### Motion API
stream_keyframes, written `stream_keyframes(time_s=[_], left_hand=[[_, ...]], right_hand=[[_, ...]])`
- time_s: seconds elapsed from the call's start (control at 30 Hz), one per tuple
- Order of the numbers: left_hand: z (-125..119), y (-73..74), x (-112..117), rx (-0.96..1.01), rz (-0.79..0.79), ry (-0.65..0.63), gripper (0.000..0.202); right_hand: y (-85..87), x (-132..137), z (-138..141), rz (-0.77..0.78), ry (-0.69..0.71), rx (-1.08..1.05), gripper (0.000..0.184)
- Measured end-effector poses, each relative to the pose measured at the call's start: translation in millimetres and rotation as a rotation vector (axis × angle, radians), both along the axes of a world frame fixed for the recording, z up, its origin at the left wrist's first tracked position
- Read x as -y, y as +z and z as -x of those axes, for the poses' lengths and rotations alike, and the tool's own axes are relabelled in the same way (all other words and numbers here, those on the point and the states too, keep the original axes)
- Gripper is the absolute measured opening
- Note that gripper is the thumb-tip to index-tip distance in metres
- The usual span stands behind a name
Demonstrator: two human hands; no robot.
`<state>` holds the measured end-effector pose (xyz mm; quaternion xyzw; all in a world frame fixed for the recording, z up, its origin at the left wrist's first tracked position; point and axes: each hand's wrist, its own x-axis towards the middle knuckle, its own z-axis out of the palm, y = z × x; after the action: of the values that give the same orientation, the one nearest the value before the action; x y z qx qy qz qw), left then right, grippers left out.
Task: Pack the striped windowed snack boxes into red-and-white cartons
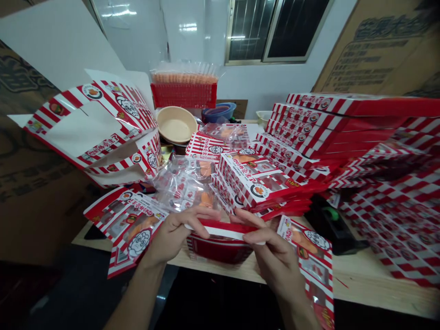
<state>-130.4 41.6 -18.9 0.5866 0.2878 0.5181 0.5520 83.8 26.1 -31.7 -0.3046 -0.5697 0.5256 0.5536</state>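
A wooden worktop [357, 284] is stretching out below a window [271, 30], carrying tall stacks of red-and-white striped boxes [330, 133] and loose clear plastic packets [185, 183]. Near its front edge, a red-and-white carton [220, 247] is sitting between both hands, its glossy red body curving beneath a white-striped flap [227, 231]. The left hand [175, 233] and the right hand [275, 256] are closing on that flap from either side, pinching it between fingers and thumbs.
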Motion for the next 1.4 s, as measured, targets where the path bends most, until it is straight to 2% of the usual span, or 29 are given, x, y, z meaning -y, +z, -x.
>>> stream_keyframes(time_s=[0.13,0.27,0.4,0.47,0.57,0.67,0.73,0.8,0.9,1.0,1.1,1.17,1.3,1.37,1.4], left_hand=[[-4.4,9.3,4.9,-0.131,-0.049,0.016,0.023],[-7.3,21.2,8.9,-0.308,-0.185,0.014,0.033],[-7.3,18.4,5.5,-0.306,-0.163,0.071,0.033],[-4.9,15.8,3.4,-0.329,-0.181,0.043,0.029],[-0.6,14.9,3.1,-0.364,-0.218,-0.032,0.022],[1.4,16.4,5.8,-0.336,-0.101,-0.005,0.016],[2.2,17.8,7.3,-0.330,-0.009,0.032,0.015],[4.3,19.4,7.4,-0.339,0.003,0.019,0.016],[10.3,21.5,6.0,-0.342,-0.082,-0.054,0.018],[14.6,20.8,6.7,-0.409,-0.158,-0.068,0.017],[12.8,14.7,11.6,-0.469,-0.221,-0.006,0.014],[9.1,8.3,16.0,-0.455,-0.252,0.045,0.015],[0.8,-1.7,21.2,-0.416,-0.293,0.169,0.010],[-2.8,-3.6,21.6,-0.417,-0.297,0.231,0.009],[-4.5,-4.0,21.7,-0.422,-0.301,0.260,0.010]], right_hand=[[4.4,-0.1,2.3,-0.078,-0.070,0.059,0.010],[10.3,2.4,7.2,-0.165,-0.132,0.131,0.017],[12.5,2.6,7.3,-0.204,-0.144,0.245,0.015],[13.7,2.8,6.2,-0.202,-0.153,0.292,0.015],[17.6,4.1,6.0,-0.157,-0.240,0.395,0.026],[23.0,5.6,7.3,-0.133,-0.276,0.429,0.019],[27.1,5.7,7.4,-0.121,-0.264,0.410,0.009],[31.6,4.5,6.0,-0.100,-0.232,0.397,0.008],[37.2,-0.1,0.1,-0.080,-0.134,0.410,0.009],[36.9,-6.7,-9.2,-0.152,-0.034,0.447,0.008],[29.2,-9.5,-17.5,-0.278,0.045,0.479,0.014],[22.9,-6.9,-19.5,-0.310,0.078,0.511,0.022],[15.2,5.1,-18.4,-0.256,0.086,0.587,0.028],[13.0,8.6,-26.0,-0.235,0.071,0.584,0.030],[11.4,8.3,-35.0,-0.238,0.021,0.561,0.031]])
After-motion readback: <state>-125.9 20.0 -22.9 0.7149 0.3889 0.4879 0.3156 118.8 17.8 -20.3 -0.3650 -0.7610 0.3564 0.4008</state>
